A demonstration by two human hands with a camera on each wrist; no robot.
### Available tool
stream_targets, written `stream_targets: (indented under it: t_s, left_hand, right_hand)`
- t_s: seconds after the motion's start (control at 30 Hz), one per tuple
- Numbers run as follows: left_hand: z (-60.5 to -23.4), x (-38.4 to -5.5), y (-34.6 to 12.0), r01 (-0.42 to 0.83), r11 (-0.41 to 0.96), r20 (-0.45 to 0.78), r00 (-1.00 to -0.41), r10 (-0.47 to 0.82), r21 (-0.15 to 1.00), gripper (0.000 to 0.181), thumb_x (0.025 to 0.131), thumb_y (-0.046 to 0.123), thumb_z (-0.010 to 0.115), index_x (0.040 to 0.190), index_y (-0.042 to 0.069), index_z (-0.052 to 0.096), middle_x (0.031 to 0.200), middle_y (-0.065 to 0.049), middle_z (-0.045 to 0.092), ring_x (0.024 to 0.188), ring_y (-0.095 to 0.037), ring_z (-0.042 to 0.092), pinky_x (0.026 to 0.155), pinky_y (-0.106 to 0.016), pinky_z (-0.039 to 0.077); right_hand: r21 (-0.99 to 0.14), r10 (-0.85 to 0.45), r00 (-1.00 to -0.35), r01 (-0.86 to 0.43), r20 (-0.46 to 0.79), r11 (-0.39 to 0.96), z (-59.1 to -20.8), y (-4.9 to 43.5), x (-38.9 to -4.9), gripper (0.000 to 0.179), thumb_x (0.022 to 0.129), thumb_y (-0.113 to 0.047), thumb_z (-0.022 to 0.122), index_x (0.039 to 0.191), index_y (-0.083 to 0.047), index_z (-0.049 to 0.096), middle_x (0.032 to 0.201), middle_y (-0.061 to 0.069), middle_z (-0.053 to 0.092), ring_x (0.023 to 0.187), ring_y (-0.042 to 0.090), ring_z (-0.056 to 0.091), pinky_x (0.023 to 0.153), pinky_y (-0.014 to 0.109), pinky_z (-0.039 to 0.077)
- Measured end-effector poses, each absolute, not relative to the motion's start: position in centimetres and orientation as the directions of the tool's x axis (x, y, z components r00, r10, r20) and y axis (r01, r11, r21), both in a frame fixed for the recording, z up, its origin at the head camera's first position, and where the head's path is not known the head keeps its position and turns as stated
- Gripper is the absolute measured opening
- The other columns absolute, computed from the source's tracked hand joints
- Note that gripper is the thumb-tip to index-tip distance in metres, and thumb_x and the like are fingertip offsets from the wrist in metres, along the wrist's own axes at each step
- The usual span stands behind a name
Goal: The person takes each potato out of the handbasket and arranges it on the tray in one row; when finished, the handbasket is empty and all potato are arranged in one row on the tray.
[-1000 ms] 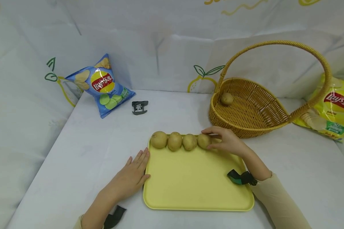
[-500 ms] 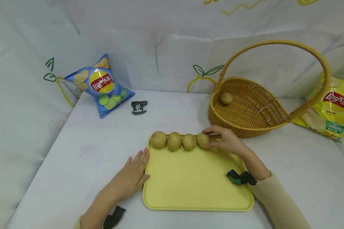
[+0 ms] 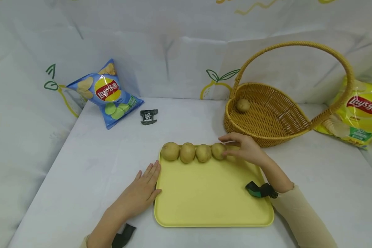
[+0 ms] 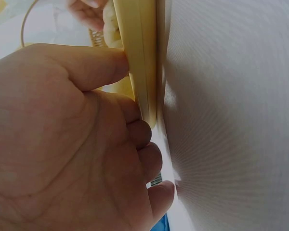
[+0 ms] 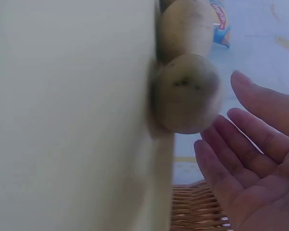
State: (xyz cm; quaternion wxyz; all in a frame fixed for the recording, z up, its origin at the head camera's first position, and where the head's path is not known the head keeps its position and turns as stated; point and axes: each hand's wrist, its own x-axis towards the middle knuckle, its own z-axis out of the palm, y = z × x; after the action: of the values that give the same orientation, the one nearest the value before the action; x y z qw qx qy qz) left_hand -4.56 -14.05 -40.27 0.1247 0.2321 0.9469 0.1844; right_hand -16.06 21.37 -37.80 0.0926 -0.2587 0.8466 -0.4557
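Note:
Several potatoes [image 3: 187,152] stand in a row along the far edge of a yellow tray [image 3: 214,199]. My right hand [image 3: 247,148] is beside the rightmost potato [image 3: 218,151], fingers spread and thumb apart from the others. In the right wrist view that same potato [image 5: 188,94] sits by the tray's rim, with the palm and loosely extended fingers [image 5: 221,163] right next to it, not wrapped round it. My left hand [image 3: 139,193] lies flat at the tray's left side, straight fingers touching its edge; the left wrist view has the thumb [image 4: 98,67] against the rim.
Behind the tray to the right, a wicker basket [image 3: 266,137] with a tall handle holds one potato [image 3: 243,105]. A yellow chip bag [image 3: 359,112] leans beyond it. At the back left are a blue chip bag [image 3: 106,93] and a small black packet [image 3: 148,117].
My right hand has loosened from the rightmost potato, its fingers spreading and drawing slightly away. The left hand stays at the tray's edge. The head view has shifted slightly.

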Motion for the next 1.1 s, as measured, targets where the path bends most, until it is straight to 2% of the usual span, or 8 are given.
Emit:
stream_targets:
  t_s: [0.1,0.17,0.33,0.4,0.5,0.8,1.03,1.1]
  left_hand:
    - [-40.4,-4.5,-14.1,0.389,0.824,-0.15,-0.863,0.483,0.413,0.066,0.099,0.027,0.048,0.148,-0.005,0.017,0.155,-0.016,0.013,0.142,-0.031,0.01,0.11,-0.056,0.015]
    - [-40.4,-4.4,-14.1,0.388,0.824,-0.151,-0.863,0.482,0.414,0.066,0.099,0.027,0.048,0.148,-0.005,0.017,0.155,-0.016,0.012,0.142,-0.031,0.009,0.111,-0.056,0.015]
    - [-40.5,-4.4,-14.1,0.396,0.821,-0.139,-0.863,0.486,0.412,0.066,0.099,0.027,0.048,0.148,-0.005,0.017,0.155,-0.016,0.012,0.142,-0.031,0.009,0.111,-0.056,0.015]
    - [-40.6,-4.5,-14.1,0.399,0.823,-0.137,-0.863,0.486,0.404,0.066,0.099,0.028,0.048,0.148,-0.005,0.017,0.155,-0.016,0.012,0.142,-0.031,0.009,0.111,-0.055,0.016]
    - [-40.6,-4.5,-14.1,0.398,0.828,-0.143,-0.863,0.484,0.394,0.066,0.099,0.029,0.047,0.148,-0.005,0.017,0.155,-0.015,0.012,0.142,-0.03,0.009,0.111,-0.055,0.016]
    - [-40.6,-4.6,-14.2,0.4,0.83,-0.142,-0.864,0.483,0.389,0.066,0.099,0.029,0.047,0.148,-0.004,0.017,0.155,-0.015,0.011,0.142,-0.03,0.009,0.111,-0.055,0.016]
    - [-40.4,-4.5,-14.1,0.388,0.833,-0.147,-0.868,0.474,0.394,0.066,0.1,0.029,0.047,0.148,-0.004,0.017,0.156,-0.015,0.012,0.143,-0.029,0.01,0.111,-0.053,0.016]
    - [-40.5,-4.4,-14.1,0.386,0.834,-0.149,-0.868,0.473,0.395,0.066,0.099,0.029,0.047,0.148,-0.004,0.017,0.156,-0.014,0.012,0.143,-0.029,0.01,0.111,-0.053,0.015]
  right_hand:
    - [-0.818,-0.513,-0.849,-0.381,0.125,0.431,-37.0,21.6,-16.0,0.04,0.08,0.002,0.072,0.118,0.008,0.059,0.118,0.023,0.059,0.107,0.035,0.059,0.089,0.033,0.05]
    - [-0.817,-0.511,-0.845,-0.404,0.161,0.411,-36.4,21.9,-15.9,0.037,0.081,0.005,0.07,0.117,0.008,0.06,0.117,0.022,0.06,0.107,0.026,0.06,0.089,0.03,0.05]
    - [-0.824,-0.458,-0.861,-0.417,0.222,0.383,-34.8,22.7,-16.0,0.033,0.083,0.007,0.067,0.115,0.008,0.061,0.112,0.005,0.065,0.1,0.006,0.062,0.079,0.02,0.052]
    - [-0.821,-0.423,-0.874,-0.415,0.24,0.393,-34.2,23.0,-16.2,0.031,0.083,0.005,0.067,0.114,0.008,0.062,0.11,0.003,0.066,0.096,0.008,0.064,0.076,0.018,0.052]
    - [-0.792,-0.373,-0.89,-0.419,0.262,0.445,-33.3,23.4,-16.7,0.028,0.084,0.0,0.068,0.112,0.004,0.064,0.11,0.01,0.066,0.095,0.01,0.065,0.074,0.016,0.051]
    - [-0.754,-0.299,-0.917,-0.39,0.265,0.528,-30.6,24.0,-19.2,0.025,0.085,-0.002,0.068,0.109,0.004,0.066,0.109,0.01,0.066,0.089,0.002,0.064,0.073,0.014,0.05]
    - [-0.773,-0.211,-0.961,-0.272,0.181,0.573,-28.9,24.5,-21.5,0.029,0.088,-0.014,0.068,0.114,-0.001,0.065,0.108,-0.003,0.064,0.089,0.002,0.062,0.074,0.012,0.047]
    - [-0.77,-0.205,-0.965,-0.254,0.163,0.585,-28.7,24.7,-22.2,0.031,0.089,-0.016,0.067,0.115,-0.001,0.064,0.109,-0.003,0.064,0.09,0.002,0.061,0.075,0.013,0.046]
